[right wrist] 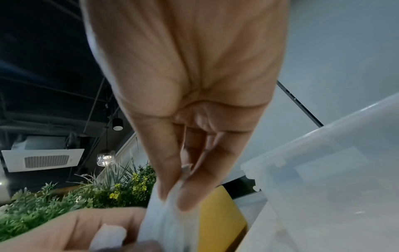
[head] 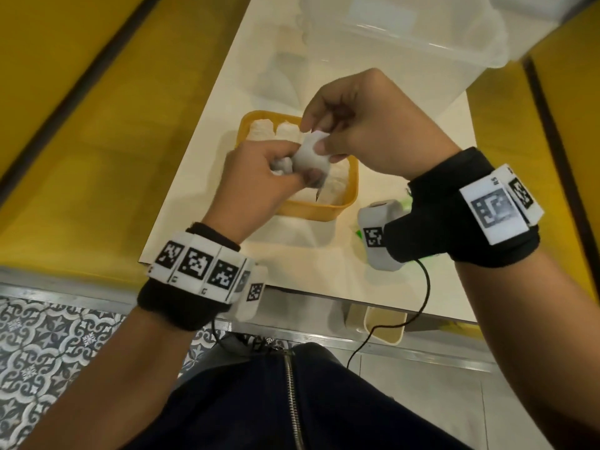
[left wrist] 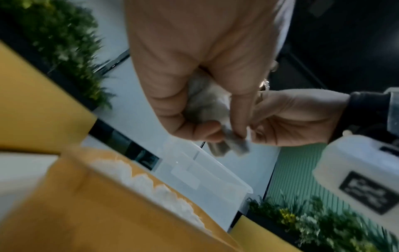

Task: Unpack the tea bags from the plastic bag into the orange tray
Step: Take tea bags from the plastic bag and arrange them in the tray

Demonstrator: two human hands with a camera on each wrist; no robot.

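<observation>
Both hands meet just above the orange tray (head: 321,211), which stands on the pale table and holds several white tea bags (head: 261,131). My left hand (head: 259,177) grips a bunched white bundle, the plastic bag with tea bags (head: 308,157), in curled fingers. My right hand (head: 328,131) pinches the top of that bundle between thumb and forefinger. In the left wrist view the crumpled bundle (left wrist: 207,105) sits in the left palm with an end sticking out below. In the right wrist view the right fingertips (right wrist: 187,199) pinch thin white film (right wrist: 170,218).
A large clear plastic bin (head: 406,43) stands behind the tray at the table's far right. More white plastic bags (head: 279,82) lie behind the tray. Yellow benches (head: 81,141) flank the table. A small cream bin (head: 384,323) sits below the near table edge.
</observation>
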